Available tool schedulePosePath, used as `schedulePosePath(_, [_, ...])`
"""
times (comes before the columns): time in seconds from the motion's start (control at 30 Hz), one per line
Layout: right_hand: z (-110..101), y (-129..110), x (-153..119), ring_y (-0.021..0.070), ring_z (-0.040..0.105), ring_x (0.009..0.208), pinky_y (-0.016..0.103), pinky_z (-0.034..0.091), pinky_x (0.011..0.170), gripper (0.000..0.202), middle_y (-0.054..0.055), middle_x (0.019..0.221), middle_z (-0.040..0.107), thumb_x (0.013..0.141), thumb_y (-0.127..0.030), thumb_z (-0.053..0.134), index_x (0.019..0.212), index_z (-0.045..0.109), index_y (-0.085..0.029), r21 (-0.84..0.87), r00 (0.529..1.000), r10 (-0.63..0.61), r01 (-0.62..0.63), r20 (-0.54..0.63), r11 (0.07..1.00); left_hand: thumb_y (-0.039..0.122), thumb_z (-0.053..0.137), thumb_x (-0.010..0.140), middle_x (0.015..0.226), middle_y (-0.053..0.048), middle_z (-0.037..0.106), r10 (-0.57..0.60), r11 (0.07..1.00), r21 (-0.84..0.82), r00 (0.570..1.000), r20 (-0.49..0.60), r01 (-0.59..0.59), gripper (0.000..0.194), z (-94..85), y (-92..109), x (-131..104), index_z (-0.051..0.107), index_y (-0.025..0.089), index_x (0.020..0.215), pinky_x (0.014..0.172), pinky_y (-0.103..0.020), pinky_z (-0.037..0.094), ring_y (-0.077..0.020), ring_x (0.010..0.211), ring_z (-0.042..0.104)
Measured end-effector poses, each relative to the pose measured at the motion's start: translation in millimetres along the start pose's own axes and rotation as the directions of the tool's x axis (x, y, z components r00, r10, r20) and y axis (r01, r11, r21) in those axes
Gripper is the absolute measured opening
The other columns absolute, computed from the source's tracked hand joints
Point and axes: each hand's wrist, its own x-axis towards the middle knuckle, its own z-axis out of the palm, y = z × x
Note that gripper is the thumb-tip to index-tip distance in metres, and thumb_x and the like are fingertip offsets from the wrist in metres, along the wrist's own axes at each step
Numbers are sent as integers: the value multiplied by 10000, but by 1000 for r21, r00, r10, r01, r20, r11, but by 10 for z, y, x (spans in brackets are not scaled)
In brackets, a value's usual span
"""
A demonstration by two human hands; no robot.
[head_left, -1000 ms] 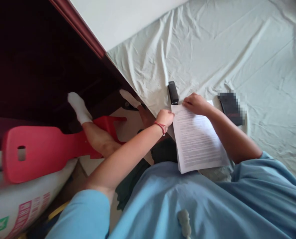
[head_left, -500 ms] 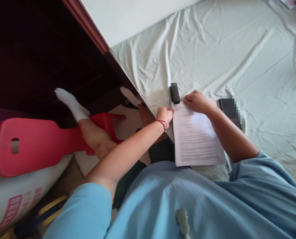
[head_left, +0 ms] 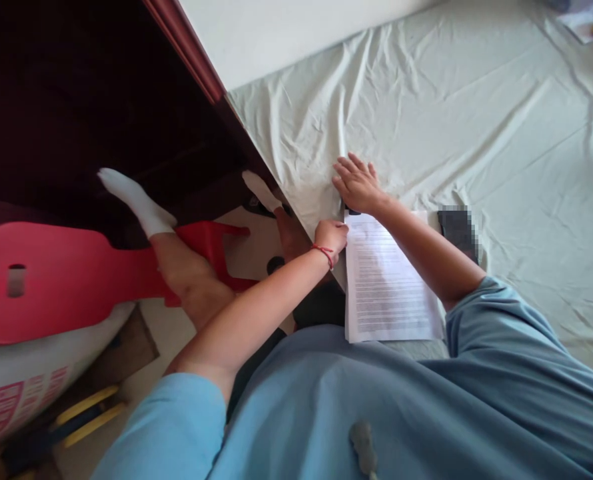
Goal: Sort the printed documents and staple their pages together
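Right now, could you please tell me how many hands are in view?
2: the left hand pinches the papers at their upper left edge, and the right hand lies over the stapler, mostly hiding it.

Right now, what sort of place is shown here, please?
Probably a bedroom at home: there is a wrinkled pale sheet spread wide, a red chair, and a printed sack near it.

- White with rows of dark print: paper sheets
- Pale grey-green: cloth
- Plain light blue: shirt
- Solid red: chair
- Red: bracelet
- White with red lettering: sack
- Plain white: socks
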Motion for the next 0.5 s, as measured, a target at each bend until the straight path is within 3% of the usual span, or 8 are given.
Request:
schedulePosePath(0.1, [61,25,-35,371,152,1698,757,69,1319,604,95,1797,338,1137,-464,289,1667,458,-227,0,1000,-1,1,23,1000,159,736,778,585,-14,570,31,997,71,998,-49,-28,129,-2,-31,15,684,151,660,597,-258,412,-146,582,552])
schedulePosePath(0.2, [68,15,-98,360,140,1704,747,31,1327,588,69,1798,339,1138,-439,277,1655,481,-249,-21,1000,-13,13,3,1000,185,733,809,574,-16,564,33,992,121,999,-42,-28,118,-10,-49,20,712,145,700,603,-254,431,-155,598,569])
schedulePosePath(0.5, [-31,-110,-104,353,147,1702,759,40,1320,537,86,1785,364,1129,-443,367,1587,564,-243,-14,998,54,-54,12,998,181,704,826,561,-26,574,52,983,177,998,-39,-45,98,-4,-12,-8,766,131,769,612,-264,446,-170,603,591])
